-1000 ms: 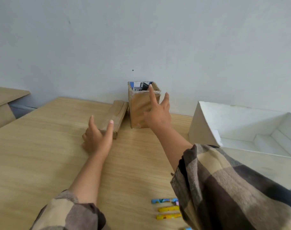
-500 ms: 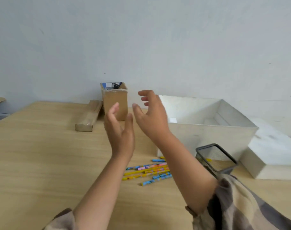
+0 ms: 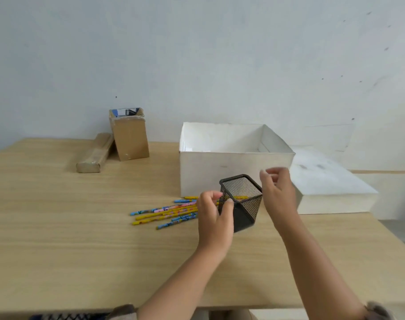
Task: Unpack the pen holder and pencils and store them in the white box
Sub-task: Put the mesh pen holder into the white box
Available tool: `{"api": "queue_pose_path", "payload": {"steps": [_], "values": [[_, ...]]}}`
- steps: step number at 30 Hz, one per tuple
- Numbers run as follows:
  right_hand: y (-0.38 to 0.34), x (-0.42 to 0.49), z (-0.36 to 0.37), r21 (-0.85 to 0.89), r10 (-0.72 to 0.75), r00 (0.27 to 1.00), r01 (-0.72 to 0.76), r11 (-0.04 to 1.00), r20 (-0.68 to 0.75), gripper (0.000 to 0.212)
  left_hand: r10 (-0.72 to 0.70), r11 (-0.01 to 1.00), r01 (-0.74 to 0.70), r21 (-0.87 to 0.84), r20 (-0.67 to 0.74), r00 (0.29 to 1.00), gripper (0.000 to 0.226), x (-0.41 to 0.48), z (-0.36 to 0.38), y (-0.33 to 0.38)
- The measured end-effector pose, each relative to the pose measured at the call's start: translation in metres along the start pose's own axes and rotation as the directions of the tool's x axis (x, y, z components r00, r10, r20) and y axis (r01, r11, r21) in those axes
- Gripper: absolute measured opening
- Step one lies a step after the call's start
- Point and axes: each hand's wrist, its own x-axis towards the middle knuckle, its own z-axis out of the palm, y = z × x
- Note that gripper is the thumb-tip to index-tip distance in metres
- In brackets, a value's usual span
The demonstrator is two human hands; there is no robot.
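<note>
The black mesh pen holder point(image 3: 243, 197) stands on the table just in front of the white box point(image 3: 233, 167), with something yellow inside it. My left hand point(image 3: 214, 215) is curled around its left corner, thumb pressed on the near mesh face. My right hand point(image 3: 278, 192) hovers by the holder's right side, fingers apart and blurred, and I cannot tell whether it touches the holder. Several colourful pencils point(image 3: 167, 211) lie loose on the table left of the holder, partly hidden behind my left hand. The white box is open, and what shows of its inside holds nothing.
A white lid point(image 3: 330, 188) lies right of the white box. At the back left an open brown cardboard box point(image 3: 130, 137) stands upright beside a flat cardboard package point(image 3: 95, 153). The wooden table point(image 3: 58, 227) ends close to my body.
My view has swung right and down. Both hands came down from mid-air to the pen holder; the left one now rests on it and the right is still moving.
</note>
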Motion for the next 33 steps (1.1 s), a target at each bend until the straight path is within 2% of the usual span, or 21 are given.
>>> {"api": "queue_pose_path", "payload": {"steps": [3, 5, 7, 10, 13, 16, 21, 26, 30, 33], "values": [[0.021, -0.009, -0.003, 0.021, 0.165, 0.973, -0.171, 0.985, 0.161, 0.032, -0.036, 0.999, 0.036, 0.002, 0.013, 0.999, 0.014, -0.011, 0.014, 0.001], [0.026, -0.013, -0.003, 0.052, 0.175, 0.964, -0.189, 0.981, 0.203, 0.035, -0.019, 1.0, 0.019, 0.013, 0.02, 1.0, 0.02, -0.017, 0.021, 0.006], [0.021, -0.015, -0.005, 0.074, 0.144, 0.973, -0.16, 0.984, 0.181, 0.034, 0.031, 0.999, -0.031, 0.033, 0.014, 0.999, 0.03, -0.02, 0.023, 0.013], [0.008, -0.011, -0.017, 0.127, 0.058, 0.995, -0.069, 0.989, 0.085, 0.037, 0.215, 0.974, -0.215, 0.072, 0.007, 0.977, 0.05, -0.022, 0.025, 0.034], [-0.02, -0.003, -0.034, 0.182, -0.023, 1.0, 0.02, 0.983, 0.01, 0.039, 0.332, 0.942, -0.333, 0.047, 0.03, 0.943, 0.053, -0.011, 0.027, 0.063], [-0.051, 0.013, -0.048, 0.262, -0.116, 0.993, 0.106, 0.959, 0.024, 0.038, 0.376, 0.927, -0.374, -0.036, 0.047, 0.926, 0.051, 0.011, 0.028, 0.092], [-0.077, 0.074, -0.038, 0.281, -0.128, 0.987, 0.097, 0.955, 0.096, 0.039, 0.231, 0.969, -0.218, -0.118, 0.101, 0.968, 0.053, 0.09, 0.038, 0.116], [-0.074, 0.142, -0.004, 0.155, -0.064, 0.967, 0.025, 0.988, 0.247, 0.035, -0.03, 0.994, 0.054, -0.09, 0.242, 0.97, 0.037, 0.161, 0.048, 0.128], [-0.061, 0.182, 0.02, -0.007, 0.059, 0.911, -0.061, 0.998, 0.408, 0.048, -0.24, 0.97, 0.237, 0.048, 0.32, 0.917, 0.037, 0.2, 0.059, 0.119], [-0.05, 0.198, 0.031, -0.109, 0.173, 0.854, -0.136, 0.985, 0.491, 0.045, -0.402, 0.915, 0.385, 0.121, 0.372, 0.837, 0.039, 0.219, 0.07, 0.106]]}}
